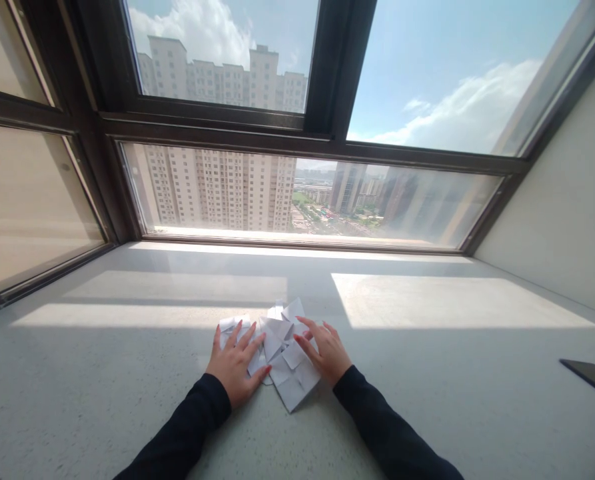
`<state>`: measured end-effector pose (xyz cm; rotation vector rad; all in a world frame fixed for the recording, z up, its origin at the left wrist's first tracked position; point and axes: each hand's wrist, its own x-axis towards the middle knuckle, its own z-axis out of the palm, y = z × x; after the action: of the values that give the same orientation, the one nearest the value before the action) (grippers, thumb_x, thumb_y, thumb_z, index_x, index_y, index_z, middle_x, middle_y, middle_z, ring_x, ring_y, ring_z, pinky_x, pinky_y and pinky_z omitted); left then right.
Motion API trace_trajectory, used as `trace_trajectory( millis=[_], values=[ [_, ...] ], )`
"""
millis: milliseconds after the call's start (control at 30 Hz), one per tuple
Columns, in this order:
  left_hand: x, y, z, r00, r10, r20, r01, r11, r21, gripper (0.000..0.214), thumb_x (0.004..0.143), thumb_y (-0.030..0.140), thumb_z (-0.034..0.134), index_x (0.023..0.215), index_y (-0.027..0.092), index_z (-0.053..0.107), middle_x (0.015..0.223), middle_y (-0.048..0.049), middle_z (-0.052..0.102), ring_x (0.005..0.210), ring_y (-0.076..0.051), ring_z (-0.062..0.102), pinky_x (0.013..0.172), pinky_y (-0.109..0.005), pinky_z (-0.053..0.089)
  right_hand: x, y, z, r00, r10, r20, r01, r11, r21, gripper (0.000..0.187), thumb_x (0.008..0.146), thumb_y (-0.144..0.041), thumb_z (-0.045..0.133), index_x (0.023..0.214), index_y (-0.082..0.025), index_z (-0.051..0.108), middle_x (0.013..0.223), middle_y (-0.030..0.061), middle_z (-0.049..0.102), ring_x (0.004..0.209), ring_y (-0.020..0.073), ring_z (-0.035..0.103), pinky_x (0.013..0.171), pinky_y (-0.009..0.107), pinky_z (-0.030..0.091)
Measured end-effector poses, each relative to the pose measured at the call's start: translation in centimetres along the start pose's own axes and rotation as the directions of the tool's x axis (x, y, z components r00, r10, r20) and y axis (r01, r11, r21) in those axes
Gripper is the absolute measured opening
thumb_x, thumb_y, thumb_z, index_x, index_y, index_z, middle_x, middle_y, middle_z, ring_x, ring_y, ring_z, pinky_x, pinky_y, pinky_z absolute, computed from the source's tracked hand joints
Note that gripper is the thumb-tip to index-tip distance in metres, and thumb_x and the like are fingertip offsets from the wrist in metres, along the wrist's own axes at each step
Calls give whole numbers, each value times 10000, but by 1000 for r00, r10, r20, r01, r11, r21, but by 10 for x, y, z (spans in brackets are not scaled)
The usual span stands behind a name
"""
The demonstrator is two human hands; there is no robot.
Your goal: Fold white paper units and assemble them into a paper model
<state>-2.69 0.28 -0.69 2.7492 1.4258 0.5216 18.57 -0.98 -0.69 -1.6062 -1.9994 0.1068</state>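
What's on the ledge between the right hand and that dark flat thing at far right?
Nothing: the head view shows only bare ledge between the right hand and the dark flat object.

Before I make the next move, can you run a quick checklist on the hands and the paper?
1. Left hand lies flat on the folded white paper: ok.
2. Right hand has its fingertips on the paper's right part: ok.
3. Paper rests on the pale ledge, well back from its near edge: ok.
4. All flaps lie flat: not ok, some stand up at the far end.
5. Dark flat object is far to the right, apart from the paper: ok.
6. Layers under the left palm are aligned: cannot tell, hidden.
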Motion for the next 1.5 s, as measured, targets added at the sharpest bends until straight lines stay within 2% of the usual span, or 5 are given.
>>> trace_trajectory(
  millis=[133,267,333,667,1500],
  values=[
    [3,-9,-8,992,-91,-87,94,995,21,473,773,466,335,1211,291,361,1298,-27,353,1200,-270,232,939,-567,16,-1,-3,-9,998,-50,-47,50,999,11,518,754,-516,380,1156,-190,420,1044,92,562,997,222,485,870,386,334],
    [4,-12,-5,971,-191,-144,199,979,41,443,813,387,282,1228,243,344,1289,-41,364,1198,-231,250,961,-527,71,-6,1,-4,973,-197,119,198,980,3,937,541,-653,514,1285,-168,218,1284,128,349,1188,289,266,968,470,162],
    [4,-13,-1,971,-212,-109,219,974,57,458,818,372,266,1240,206,329,1292,-58,356,1198,-230,255,962,-526,84,-8,3,1,959,-203,198,204,979,14,1016,501,-672,523,1303,-160,165,1314,132,297,1210,297,213,974,491,118],
    [5,-7,4,958,-262,113,246,959,140,482,812,406,232,1225,195,363,1331,-47,270,1217,-217,223,962,-503,140,-4,-1,-1,928,-117,354,102,993,59,984,538,-656,509,1304,-144,163,1331,116,267,1223,277,186,981,491,88],
    [4,-10,7,970,-230,85,217,967,134,485,807,400,244,1216,177,380,1314,-78,302,1198,-243,266,932,-526,196,-6,-2,0,935,-124,333,109,992,64,974,544,-651,510,1305,-155,158,1322,120,285,1216,283,202,974,494,101]
  ],
)
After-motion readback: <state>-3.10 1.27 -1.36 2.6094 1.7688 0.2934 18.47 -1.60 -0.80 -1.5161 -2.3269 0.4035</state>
